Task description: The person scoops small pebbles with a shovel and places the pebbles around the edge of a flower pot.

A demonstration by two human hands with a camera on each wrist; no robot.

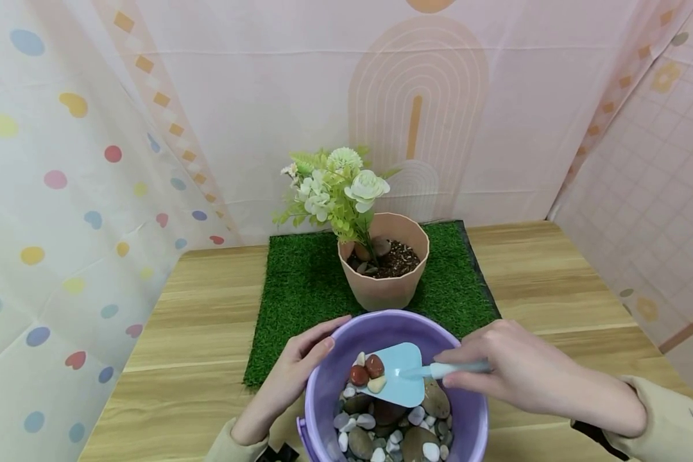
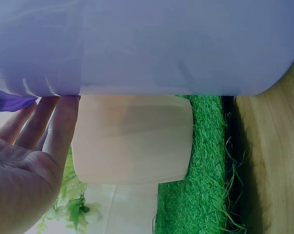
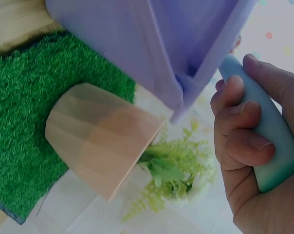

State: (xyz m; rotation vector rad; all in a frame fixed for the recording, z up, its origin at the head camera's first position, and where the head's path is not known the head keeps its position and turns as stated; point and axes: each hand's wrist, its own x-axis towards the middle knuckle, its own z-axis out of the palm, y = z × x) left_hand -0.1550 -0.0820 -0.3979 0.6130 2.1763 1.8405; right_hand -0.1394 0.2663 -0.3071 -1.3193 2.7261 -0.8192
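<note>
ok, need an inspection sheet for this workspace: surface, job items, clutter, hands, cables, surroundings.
Surface: wood-grain table, partly covered by a green turf mat.
Job items: purple bucket holding mixed stones; blue scoop above them, carrying two reddish stones and pale ones; pinkish pot on the mat, with soil and white flowers.
Clutter: nothing seen.
Hands: left hand touches the bucket near its rim; right hand grips the scoop.
Cables: nothing seen.
Surroundings: patterned cloth behind and on both sides.
</note>
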